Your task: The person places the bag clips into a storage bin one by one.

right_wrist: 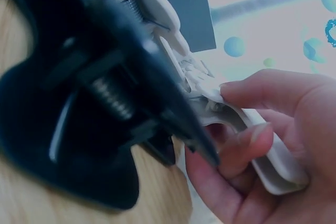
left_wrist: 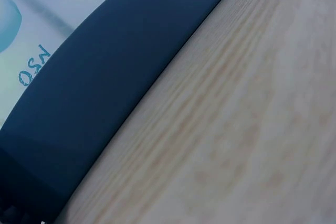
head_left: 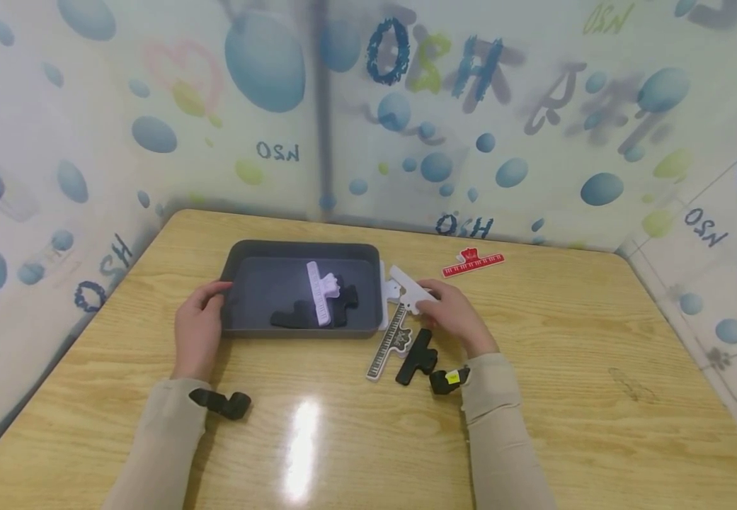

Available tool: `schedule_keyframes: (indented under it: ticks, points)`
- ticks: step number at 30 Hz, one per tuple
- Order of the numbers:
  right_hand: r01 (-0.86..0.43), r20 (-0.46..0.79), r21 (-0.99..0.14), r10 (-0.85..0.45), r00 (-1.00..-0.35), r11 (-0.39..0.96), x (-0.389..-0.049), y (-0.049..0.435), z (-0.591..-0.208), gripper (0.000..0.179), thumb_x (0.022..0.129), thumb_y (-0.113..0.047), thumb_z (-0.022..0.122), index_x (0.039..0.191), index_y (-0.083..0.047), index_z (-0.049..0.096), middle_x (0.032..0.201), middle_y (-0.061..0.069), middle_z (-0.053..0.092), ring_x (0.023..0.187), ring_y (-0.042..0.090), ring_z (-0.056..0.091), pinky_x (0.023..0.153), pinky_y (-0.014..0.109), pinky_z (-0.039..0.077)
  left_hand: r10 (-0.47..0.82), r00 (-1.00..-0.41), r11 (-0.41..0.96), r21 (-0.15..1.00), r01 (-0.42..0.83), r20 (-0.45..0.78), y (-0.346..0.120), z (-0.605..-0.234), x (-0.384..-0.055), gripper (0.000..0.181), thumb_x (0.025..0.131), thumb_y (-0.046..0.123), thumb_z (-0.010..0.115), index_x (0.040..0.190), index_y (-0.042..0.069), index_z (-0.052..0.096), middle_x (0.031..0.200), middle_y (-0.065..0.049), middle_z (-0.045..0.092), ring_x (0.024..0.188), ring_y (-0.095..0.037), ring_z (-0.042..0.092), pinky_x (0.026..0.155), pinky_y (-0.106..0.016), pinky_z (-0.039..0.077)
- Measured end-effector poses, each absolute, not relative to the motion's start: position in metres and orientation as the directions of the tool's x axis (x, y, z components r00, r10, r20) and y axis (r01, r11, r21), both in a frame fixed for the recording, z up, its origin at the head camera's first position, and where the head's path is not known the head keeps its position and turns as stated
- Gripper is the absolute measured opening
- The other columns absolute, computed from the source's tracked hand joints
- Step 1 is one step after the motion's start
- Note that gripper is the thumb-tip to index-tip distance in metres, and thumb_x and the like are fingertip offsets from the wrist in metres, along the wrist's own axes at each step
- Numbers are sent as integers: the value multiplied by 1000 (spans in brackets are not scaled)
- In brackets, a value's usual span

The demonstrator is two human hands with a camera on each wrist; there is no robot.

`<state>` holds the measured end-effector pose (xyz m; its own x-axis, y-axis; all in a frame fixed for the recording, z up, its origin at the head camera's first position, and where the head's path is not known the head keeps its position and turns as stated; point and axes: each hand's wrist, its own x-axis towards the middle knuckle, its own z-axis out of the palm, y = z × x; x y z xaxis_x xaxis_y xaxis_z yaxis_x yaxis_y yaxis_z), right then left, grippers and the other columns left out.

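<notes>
A dark grey tray [head_left: 260,247] stands on the table, and my left hand [head_left: 196,333] grips its left side by the rim. In the left wrist view only the tray's outer wall [left_wrist: 105,61] shows, without the fingers. My right hand [head_left: 451,315] pinches a white clip [head_left: 411,289] just right of the tray; the right wrist view shows thumb and fingers on this clip [right_wrist: 278,161]. Below the held clip lie a keyboard-patterned clip [head_left: 386,347] and a black clip [head_left: 416,358]. Inside the tray are a pale lilac clip [head_left: 319,294] and black clips [head_left: 345,301].
A red keyboard-patterned clip [head_left: 473,263] lies farther back on the right. More white clip parts [head_left: 391,289] show against the tray's right wall, partly hidden. The wooden table [head_left: 572,354] ends at patterned walls behind and at the sides.
</notes>
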<state>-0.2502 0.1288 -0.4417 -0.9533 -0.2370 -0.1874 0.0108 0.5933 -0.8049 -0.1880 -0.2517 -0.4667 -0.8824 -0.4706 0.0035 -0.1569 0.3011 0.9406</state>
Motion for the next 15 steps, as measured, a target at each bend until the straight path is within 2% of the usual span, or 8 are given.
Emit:
schedule_keyframes:
  ticks: [15]
  points:
    - [8,-185,-807,-240,-953,590,-250,129,-442,39,88,-23,53,127,-18,48,107,9,55,71,22,55,63,29,44,-464,-886,295,944,-151,3,-252,-466,-187,33,95,26,37,119,17,57,133,4,44,121,-11,37,95,-37,31]
